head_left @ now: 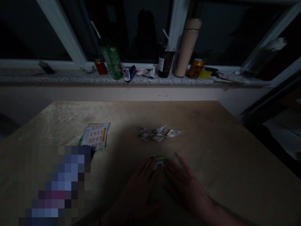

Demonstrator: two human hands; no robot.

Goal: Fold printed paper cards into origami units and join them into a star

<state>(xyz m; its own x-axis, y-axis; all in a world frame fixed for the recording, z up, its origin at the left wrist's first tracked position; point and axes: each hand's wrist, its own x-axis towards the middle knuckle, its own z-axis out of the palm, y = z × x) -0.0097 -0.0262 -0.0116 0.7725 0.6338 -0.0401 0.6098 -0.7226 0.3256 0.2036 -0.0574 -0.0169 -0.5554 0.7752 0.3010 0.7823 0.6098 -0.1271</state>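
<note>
A small piece of printed paper [161, 158], green along its far edge, lies on the table between my hands. My left hand [142, 180] rests on its left side with the fingers stretched out flat. From the other side, the outstretched fingertips of my right hand [182, 179] touch the right part of the paper, the thumb hidden in shadow. Both hands partly cover the paper, so its folds cannot be made out. Just beyond it sits a cluster of folded paper pieces [151, 134] with pointed ends, and one more folded piece [174, 133] at its right.
On the left of the wooden table [223, 150] lies a stack of printed sheets [95, 135], near a blurred-out bluish shape [68, 179]. Along the windowsill stand a green bottle [112, 61], a dark drink cup [166, 62], a tall pinkish flask [188, 47] and a golden can [196, 68].
</note>
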